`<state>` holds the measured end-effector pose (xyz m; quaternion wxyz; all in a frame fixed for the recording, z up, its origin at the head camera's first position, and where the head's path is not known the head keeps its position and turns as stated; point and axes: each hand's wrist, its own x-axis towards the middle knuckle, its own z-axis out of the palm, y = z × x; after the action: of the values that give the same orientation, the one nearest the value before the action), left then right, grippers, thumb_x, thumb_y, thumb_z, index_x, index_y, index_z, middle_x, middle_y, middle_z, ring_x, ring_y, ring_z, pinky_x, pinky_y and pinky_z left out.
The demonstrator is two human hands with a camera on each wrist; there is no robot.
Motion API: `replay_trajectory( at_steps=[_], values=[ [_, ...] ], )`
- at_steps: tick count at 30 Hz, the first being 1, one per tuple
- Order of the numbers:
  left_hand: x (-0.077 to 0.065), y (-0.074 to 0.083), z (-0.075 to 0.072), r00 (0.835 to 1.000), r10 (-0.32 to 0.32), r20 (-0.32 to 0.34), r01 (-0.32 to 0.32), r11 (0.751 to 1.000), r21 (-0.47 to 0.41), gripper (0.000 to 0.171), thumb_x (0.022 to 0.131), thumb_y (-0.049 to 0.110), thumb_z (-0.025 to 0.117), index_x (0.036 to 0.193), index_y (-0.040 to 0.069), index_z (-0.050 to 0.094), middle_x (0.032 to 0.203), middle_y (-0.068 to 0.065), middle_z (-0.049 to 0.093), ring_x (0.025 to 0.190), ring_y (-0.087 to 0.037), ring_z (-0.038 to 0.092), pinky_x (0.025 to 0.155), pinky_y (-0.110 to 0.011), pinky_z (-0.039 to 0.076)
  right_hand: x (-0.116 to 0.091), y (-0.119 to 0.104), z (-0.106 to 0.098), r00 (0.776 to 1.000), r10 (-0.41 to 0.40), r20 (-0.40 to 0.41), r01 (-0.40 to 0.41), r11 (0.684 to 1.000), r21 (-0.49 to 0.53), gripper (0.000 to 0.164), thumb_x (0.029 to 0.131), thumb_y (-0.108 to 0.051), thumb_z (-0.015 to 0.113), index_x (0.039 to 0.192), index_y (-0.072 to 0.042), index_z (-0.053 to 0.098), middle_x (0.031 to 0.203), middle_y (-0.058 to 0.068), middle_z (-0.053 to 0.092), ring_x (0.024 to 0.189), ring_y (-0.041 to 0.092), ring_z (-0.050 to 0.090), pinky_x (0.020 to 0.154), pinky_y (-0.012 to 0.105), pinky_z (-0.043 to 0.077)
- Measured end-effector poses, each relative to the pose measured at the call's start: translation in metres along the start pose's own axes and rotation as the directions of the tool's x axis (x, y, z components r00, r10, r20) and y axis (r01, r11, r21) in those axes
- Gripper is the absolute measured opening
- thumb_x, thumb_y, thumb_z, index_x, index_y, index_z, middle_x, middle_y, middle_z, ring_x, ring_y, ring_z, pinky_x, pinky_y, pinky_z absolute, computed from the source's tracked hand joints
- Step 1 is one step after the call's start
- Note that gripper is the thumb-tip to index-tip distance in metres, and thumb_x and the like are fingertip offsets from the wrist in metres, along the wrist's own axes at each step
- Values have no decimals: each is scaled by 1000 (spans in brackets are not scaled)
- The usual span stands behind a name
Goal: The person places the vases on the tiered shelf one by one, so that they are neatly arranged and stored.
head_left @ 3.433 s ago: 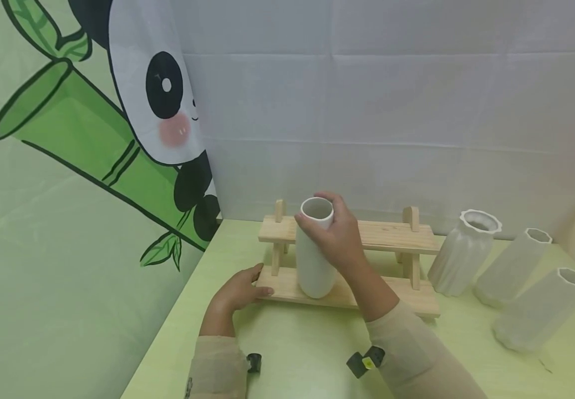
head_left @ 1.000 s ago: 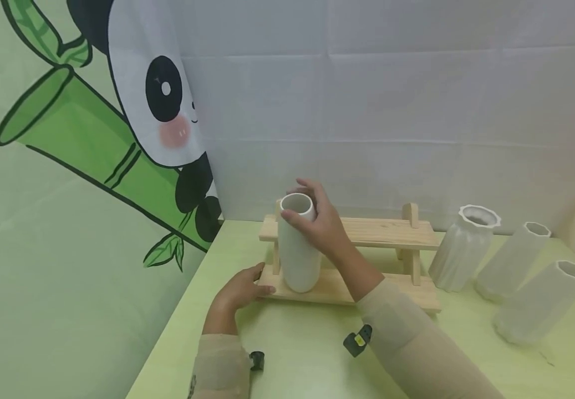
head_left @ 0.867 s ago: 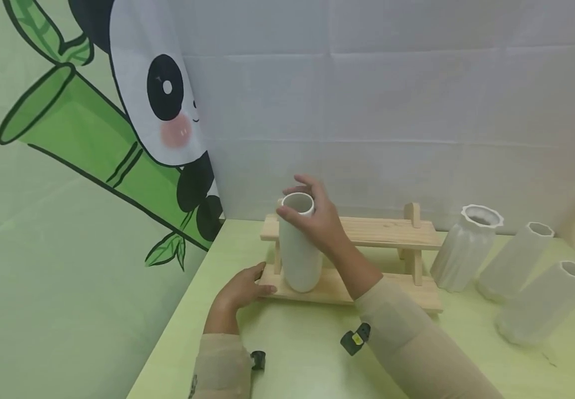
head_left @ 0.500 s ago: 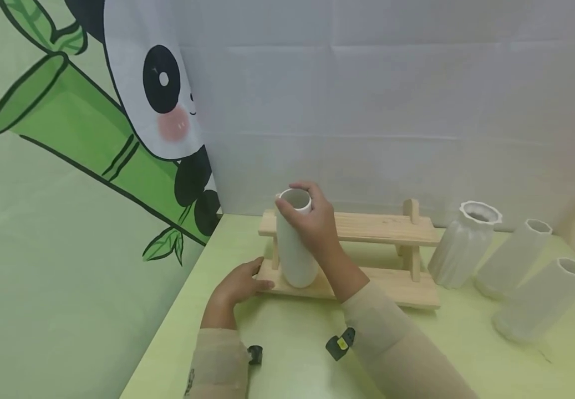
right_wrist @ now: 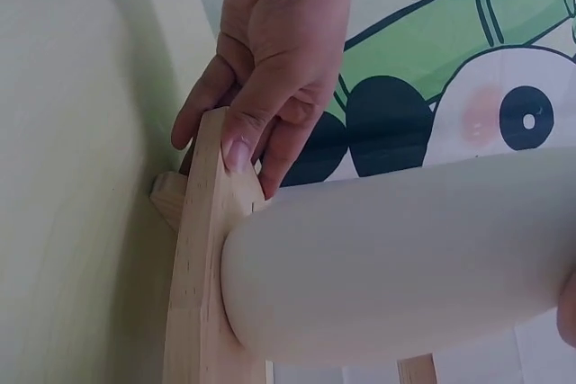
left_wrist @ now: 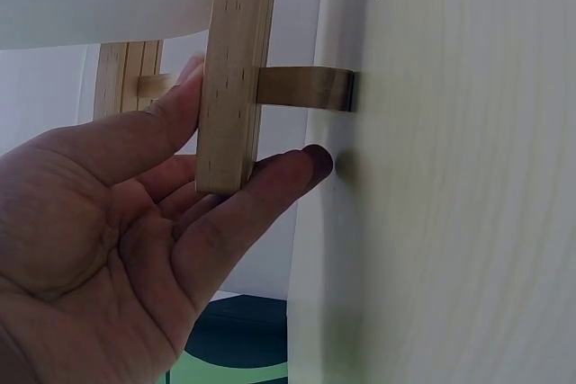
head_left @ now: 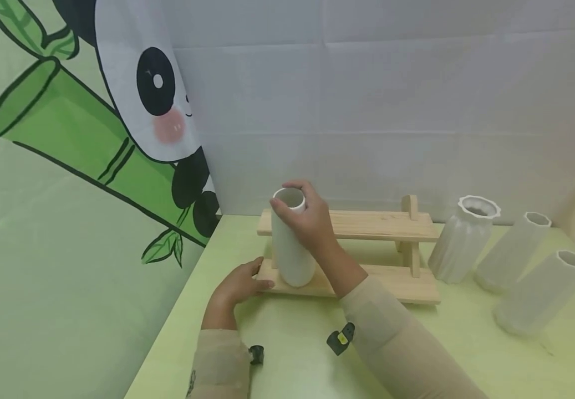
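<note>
Pale grey cloth [head_left: 392,100] hung behind the yellow-green tabletop [head_left: 292,354], with a green printed cloth [head_left: 42,233] along its left edge; near the back edge stood a two-tier wooden stand [head_left: 411,256]. Your left hand [head_left: 239,285] pinched the left end of the lower board [head_left: 392,282], thumb on top and fingers beneath; your right hand [head_left: 309,219] was curled round the upper part of a smooth white vase [head_left: 289,244], thumb and fingers on either side just below its rim. That vase stood near the lower board's left end, base touching the wood, in front of the upper board [head_left: 382,223]; toward the tabletop's right edge stood a fluted vase [head_left: 462,244], a faceted vase [head_left: 512,255] and, nearer the front edge, a second faceted vase [head_left: 542,293].
</note>
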<state>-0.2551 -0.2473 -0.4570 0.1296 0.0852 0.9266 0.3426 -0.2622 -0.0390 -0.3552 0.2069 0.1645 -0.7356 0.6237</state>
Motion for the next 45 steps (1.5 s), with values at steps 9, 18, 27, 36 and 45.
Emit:
replay_trajectory(
  at_steps=[9,18,27,36,45],
  values=[
    [1,4,-2,1000,3,8,-3,1000,26,81,88,33,73,152,4,33,151,-19,43,142,-37,37,115,-56,31,-2,-3,1,999,-13,-30,12,1000,-17,49,86,-51,66,123,-20,56,94,4,68,78,18,68,58,33,59],
    [3,2,-1,1000,4,-1,-4,1000,29,79,89,33,72,152,5,34,151,-18,44,142,-38,37,115,-57,31,-6,7,-1,1000,-8,-17,9,999,47,58,83,-43,75,133,-26,52,103,4,65,87,20,65,64,36,58],
    [2,0,1,1000,-1,4,1,1000,-9,80,88,34,73,152,5,35,149,-19,45,140,-40,39,113,-59,33,-10,16,-3,1000,-4,2,4,1000,23,62,82,-42,75,136,-27,50,106,1,64,88,21,64,66,36,58],
    [-1,-5,7,1000,6,-5,-6,999,-42,80,87,33,74,151,3,36,147,-22,48,138,-40,41,111,-59,34,-33,37,-16,990,9,138,5,995,-104,73,83,-48,75,144,-28,40,120,-1,62,99,18,64,79,38,57],
    [0,-7,4,1000,15,-24,-15,1000,-27,81,85,35,76,150,3,39,146,-21,49,137,-40,43,110,-58,37,-60,39,-54,936,182,302,-127,973,-194,83,86,-54,70,153,-24,31,146,-5,49,130,21,53,106,48,46]
  ],
)
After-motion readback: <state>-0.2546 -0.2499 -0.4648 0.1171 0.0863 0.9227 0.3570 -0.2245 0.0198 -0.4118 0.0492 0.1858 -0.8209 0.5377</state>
